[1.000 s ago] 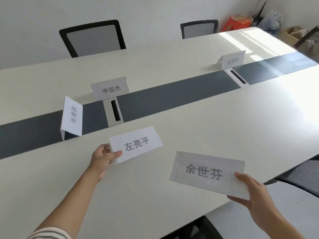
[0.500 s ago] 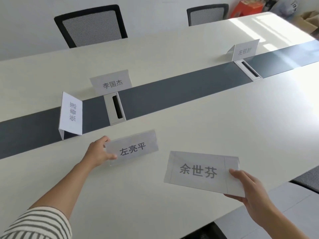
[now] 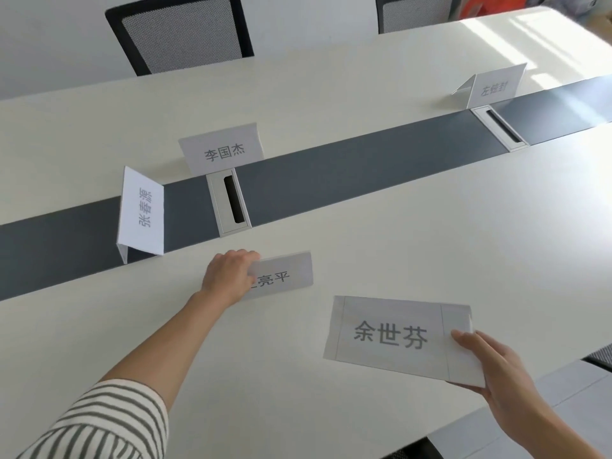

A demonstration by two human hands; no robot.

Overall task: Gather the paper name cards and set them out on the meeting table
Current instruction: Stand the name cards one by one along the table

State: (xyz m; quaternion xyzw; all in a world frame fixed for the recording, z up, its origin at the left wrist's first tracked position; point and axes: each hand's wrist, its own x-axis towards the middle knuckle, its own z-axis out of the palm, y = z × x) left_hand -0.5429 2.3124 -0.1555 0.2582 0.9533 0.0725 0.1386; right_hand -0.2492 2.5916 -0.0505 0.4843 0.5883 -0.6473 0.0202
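Name card [image 3: 390, 337] — 余世芬 — right hand [image 3: 495, 372]

Mtg table [image 3: 397, 226] cream-white w/ dark grey centre strip [image 3: 347, 167], name cards [image 3: 390, 336] white w/ grey-black chars, sleeve [image 3: 109, 422] white w/ dark grey stripes, chairs [image 3: 182, 28] black-framed w/ grey mesh backs, cable boxes [image 3: 217, 207] silver w/ black slots, box [image 3: 480, 5] in far corner orange, wall [image 3: 49, 44] pale grey-white.

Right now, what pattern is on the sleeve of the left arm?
Grey-and-white stripes on the sleeve, head view.
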